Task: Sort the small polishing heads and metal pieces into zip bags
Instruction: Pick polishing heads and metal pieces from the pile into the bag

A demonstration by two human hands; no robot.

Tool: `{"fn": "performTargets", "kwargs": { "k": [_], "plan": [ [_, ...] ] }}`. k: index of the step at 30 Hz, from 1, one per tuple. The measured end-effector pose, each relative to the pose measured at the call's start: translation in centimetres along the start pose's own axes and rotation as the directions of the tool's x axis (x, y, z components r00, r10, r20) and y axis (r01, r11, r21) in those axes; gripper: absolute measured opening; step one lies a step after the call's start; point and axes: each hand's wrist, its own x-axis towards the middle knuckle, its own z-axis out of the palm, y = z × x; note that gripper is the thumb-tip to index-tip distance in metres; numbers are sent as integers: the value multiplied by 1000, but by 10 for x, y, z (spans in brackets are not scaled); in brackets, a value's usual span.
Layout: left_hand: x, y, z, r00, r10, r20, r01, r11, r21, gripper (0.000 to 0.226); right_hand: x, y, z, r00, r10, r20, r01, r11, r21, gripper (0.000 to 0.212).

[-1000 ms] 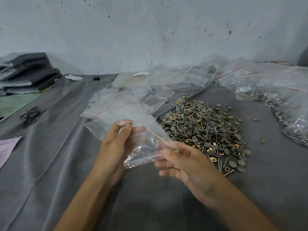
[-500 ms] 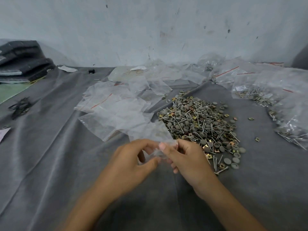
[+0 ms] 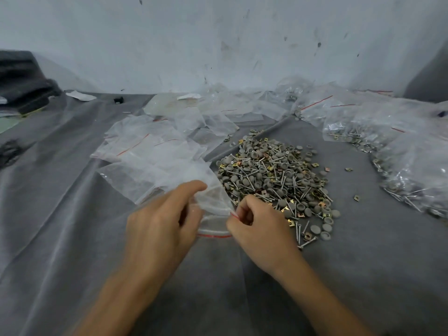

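Both hands pinch one clear zip bag (image 3: 213,202) at its red-striped mouth, left hand (image 3: 160,229) and right hand (image 3: 259,226) on opposite edges, seemingly parting it, just beside the pile of polishing heads and metal pieces (image 3: 274,175) on grey cloth (image 3: 60,226).

A creased grey cloth (image 3: 72,238) covers the work surface up to a pale wall (image 3: 218,40) speckled with dark marks. At far left lies a dark stack (image 3: 21,81) of flat items, a green patch (image 3: 7,123) just below it. Near the wall sit a white scrap (image 3: 81,95) and, to its right, a small black block (image 3: 118,100). A blurred black tangle (image 3: 11,151) lies at the left edge
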Motion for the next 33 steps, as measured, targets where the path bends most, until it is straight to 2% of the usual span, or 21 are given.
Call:
{"fn": "performTargets", "kwargs": {
  "k": [2, 5, 8, 10, 12, 14, 15, 18, 20, 22, 24, 25, 27, 30, 31, 33],
  "plan": [
    [-3, 0, 3, 996, 58, 74, -57, 998, -6, 34, 0, 0, 0, 999, -30, 42, 31, 999, -28, 22],
    [-4, -3, 6, 957, 51, 286, -63, 997, 33, 49, 0, 1, 1, 994, -62, 95, 65, 997, -36, 24],
    [-4, -7, 5, 917, 53, 395, -72, 997, 34, 63, 1, 1, 1, 991, -71, 114, 75, 996, -39, 29],
    [-3, -8, 3, 932, 29, 360, -35, 999, 10, 60, 3, 3, 0, 991, -66, 116, 73, 996, -54, 17],
    [1, -9, 0, 979, -39, 202, 47, 998, -38, 48, 4, 4, -3, 992, -53, 114, 63, 995, -77, 7],
    [3, -7, -3, 996, -34, 87, 39, 998, -55, 38, 4, 2, -5, 994, -45, 104, 51, 997, -62, 13],
    [3, -6, -2, 996, 3, 86, 2, 998, -57, 35, 5, 1, -5, 993, -54, 103, 61, 996, -64, 15],
    [-3, -5, 0, 971, 102, 215, -77, 990, -121, 34, 6, 2, -5, 987, -76, 144, 86, 994, -62, 16],
    [-4, -5, 2, 961, 110, 252, -81, 989, -125, 37, 7, 4, -6, 977, -76, 201, 73, 997, 25, 22],
    [-1, -5, 2, 976, 88, 199, -74, 994, -80, 37, 8, 6, -9, 956, -80, 283, 30, 984, 174, 37],
    [3, -7, 0, 996, 26, 90, -23, 999, -33, 33, 13, 10, -16, 940, -94, 329, 14, 972, 237, 48],
    [3, -9, -1, 999, -5, 48, 6, 1000, -13, 31, 18, 14, -21, 947, -101, 304, 28, 972, 235, 46],
    [3, -11, -3, 999, -32, 19, 32, 999, 13, 32, 28, 23, -35, 983, -100, 155, 73, 982, 172, 37],
    [1, -10, -3, 998, -29, 51, 29, 999, 18, 33, 46, 43, -56, 986, -94, -141, 71, 984, -163, 32],
    [1, -9, -2, 996, -29, 79, 27, 999, 25, 34, 52, 50, -62, 974, -95, -204, 33, 957, -289, 37],
    [1, -7, 1, 990, -20, 139, 16, 999, 32, 35, 61, 63, -72, 979, -26, -202, -60, 912, -406, 58]
  ]
}}
